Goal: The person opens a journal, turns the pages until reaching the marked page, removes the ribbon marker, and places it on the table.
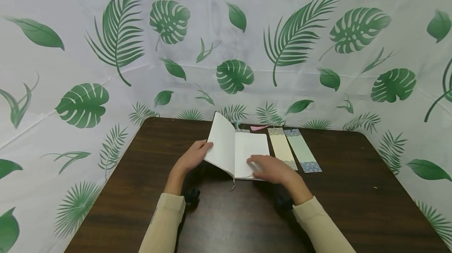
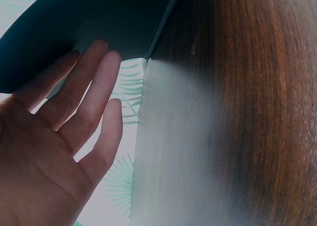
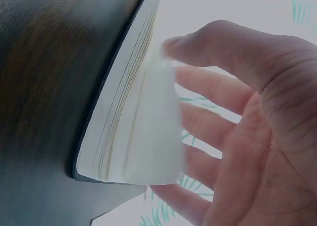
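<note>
While fingers [image 1: 262, 159] hold notebook [image 1: 245, 147] (open), bookmarks [image 1: 281, 145] beside

one notebook [image 1: 251, 147], two hands [image 1: 192, 155] [image 1: 273, 168], three bookmarks [image 1: 281, 147]

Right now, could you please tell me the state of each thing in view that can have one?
Notebook: open, left side tilted up
Left grip: holding the raised left side
Right grip: pinching a page
Page: lifted between thumb and fingers
Thin ribbon: sticking out at the notebook's near edge
Yellow bookmark: lying flat
Green bookmark: lying flat
Pink tassel: lying stretched out
Lace-patterned strip: mostly hidden behind the notebook
</note>
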{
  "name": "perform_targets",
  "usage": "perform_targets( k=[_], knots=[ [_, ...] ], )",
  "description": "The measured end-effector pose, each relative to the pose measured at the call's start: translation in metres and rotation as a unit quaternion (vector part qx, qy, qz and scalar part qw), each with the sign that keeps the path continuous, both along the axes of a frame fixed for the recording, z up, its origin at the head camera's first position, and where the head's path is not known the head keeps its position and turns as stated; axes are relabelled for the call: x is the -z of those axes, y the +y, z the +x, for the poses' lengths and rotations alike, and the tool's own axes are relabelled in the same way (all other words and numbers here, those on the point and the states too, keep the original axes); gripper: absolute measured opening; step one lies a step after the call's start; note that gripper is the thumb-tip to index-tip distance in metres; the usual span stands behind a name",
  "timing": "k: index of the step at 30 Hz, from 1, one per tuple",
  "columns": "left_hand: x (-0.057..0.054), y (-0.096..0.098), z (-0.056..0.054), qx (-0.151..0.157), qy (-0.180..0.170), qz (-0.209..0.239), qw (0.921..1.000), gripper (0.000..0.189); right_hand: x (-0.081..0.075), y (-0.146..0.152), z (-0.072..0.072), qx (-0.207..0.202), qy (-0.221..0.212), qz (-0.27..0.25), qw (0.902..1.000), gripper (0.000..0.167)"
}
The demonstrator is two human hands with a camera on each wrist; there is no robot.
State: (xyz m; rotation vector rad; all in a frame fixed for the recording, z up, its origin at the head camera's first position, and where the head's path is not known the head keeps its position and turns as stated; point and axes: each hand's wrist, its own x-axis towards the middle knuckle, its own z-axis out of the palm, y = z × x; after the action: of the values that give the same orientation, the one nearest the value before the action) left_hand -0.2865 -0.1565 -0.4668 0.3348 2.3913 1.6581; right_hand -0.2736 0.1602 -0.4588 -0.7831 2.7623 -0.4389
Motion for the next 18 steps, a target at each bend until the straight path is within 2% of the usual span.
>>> perform_targets(
  k=[6, 12, 18],
  knots=[
    [0.0, 0.0, -0.001, 0.0, 0.001, 0.001, 1.0, 0.048, -0.003, -0.007, 0.005, 0.011, 0.019, 0.051, 0.9984, 0.058],
    [-0.001, 0.0, 0.001, -0.001, 0.003, 0.001, 1.0, 0.049, 0.002, -0.016, 0.009, 0.036, 0.072, 0.097, 0.992, 0.071],
    [0.0, 0.0, 0.0, 0.007, 0.008, 0.003, 0.9999, 0.048, 0.004, -0.018, 0.014, 0.045, 0.093, 0.113, 0.9882, 0.076]
  ],
)
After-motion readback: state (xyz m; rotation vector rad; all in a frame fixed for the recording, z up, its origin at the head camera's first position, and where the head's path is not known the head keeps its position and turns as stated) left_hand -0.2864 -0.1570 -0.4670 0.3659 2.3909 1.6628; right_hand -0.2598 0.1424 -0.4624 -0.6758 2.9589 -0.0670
